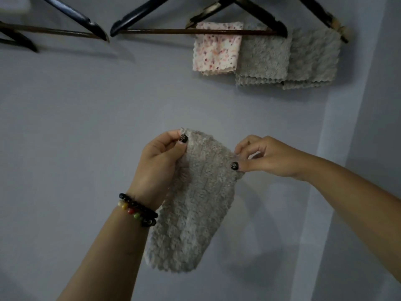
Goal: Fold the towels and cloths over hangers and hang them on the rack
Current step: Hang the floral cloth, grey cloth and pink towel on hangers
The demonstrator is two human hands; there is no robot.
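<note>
Held up below the nearest dark hanger (198, 22), well apart from it: a grey fluffy cloth (191, 205), nubbly and limp, its top corners pinched between thumb and fingers of the left hand (161, 157) and the right hand (263, 156), the rest drooping in a narrow sag. Likely to bunch or slide off the smooth wooden bar if draped unevenly, given so soft a pile. Already folded over that hanger: a speckled pink cloth (217, 48) and a scallop-edged grey cloth (263, 55).
</note>
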